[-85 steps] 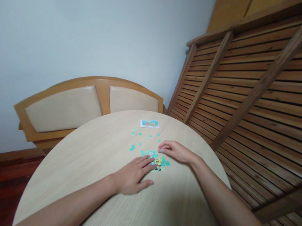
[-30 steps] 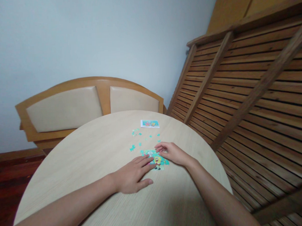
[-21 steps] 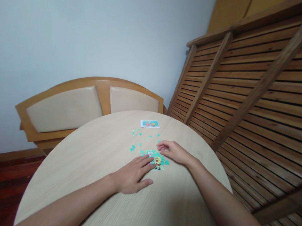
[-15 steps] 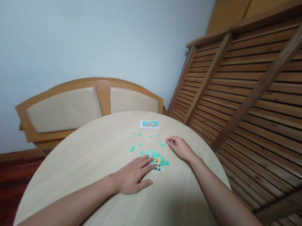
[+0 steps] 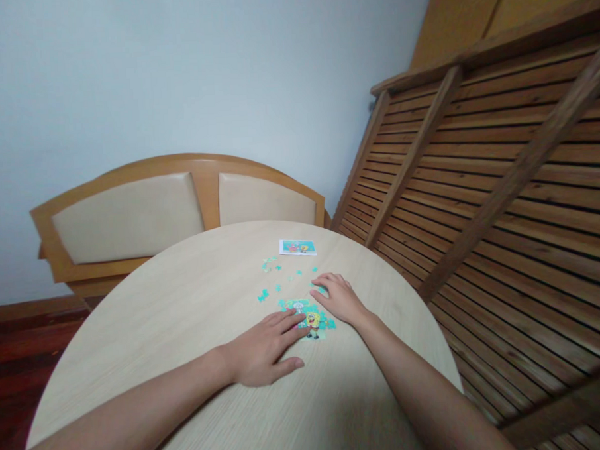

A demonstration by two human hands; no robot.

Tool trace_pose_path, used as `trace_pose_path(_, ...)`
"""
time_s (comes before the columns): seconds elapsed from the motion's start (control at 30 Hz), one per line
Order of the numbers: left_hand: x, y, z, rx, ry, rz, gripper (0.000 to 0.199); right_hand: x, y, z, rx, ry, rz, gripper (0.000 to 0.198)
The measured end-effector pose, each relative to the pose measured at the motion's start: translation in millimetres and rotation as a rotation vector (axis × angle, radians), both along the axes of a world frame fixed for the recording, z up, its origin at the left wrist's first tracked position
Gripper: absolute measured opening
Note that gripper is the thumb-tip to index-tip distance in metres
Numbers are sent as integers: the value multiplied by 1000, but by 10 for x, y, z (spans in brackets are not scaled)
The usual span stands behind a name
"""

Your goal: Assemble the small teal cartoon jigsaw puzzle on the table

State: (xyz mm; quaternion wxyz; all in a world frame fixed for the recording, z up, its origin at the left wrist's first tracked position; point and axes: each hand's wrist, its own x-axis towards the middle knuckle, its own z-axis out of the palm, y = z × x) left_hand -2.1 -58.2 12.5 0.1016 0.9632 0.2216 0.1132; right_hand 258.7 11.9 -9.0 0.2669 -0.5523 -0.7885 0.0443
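Observation:
A partly joined jigsaw puzzle (image 5: 313, 322) with a yellow cartoon figure on green lies in front of me. My left hand (image 5: 269, 349) rests flat with its fingers spread over the puzzle's left part, hiding some of it. Just beyond the puzzle's upper right, my right hand (image 5: 337, 296) hovers low or touches the table, thumb and fingers apart; nothing shows between them. Its fingers partly cover a few green pieces. Several loose puzzle pieces (image 5: 263, 295) are scattered to the left and farther back.
A small printed picture card (image 5: 298, 247) of the cartoon lies behind the pieces. The round wooden table (image 5: 183, 290) reaches to a padded headboard (image 5: 131, 219) at the wall. A slatted wooden panel (image 5: 477, 177) leans along the right side.
My right hand has moved left and its fingers have spread, now covering pieces that showed before. My left hand has stayed in place on the puzzle.

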Motion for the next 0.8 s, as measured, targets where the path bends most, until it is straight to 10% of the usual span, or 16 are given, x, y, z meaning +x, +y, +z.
trace_pose_path(0.8, -1, -17, 39, -40, -62, -122, 57, -12, -33, 110, 38, -59, 50, 17)
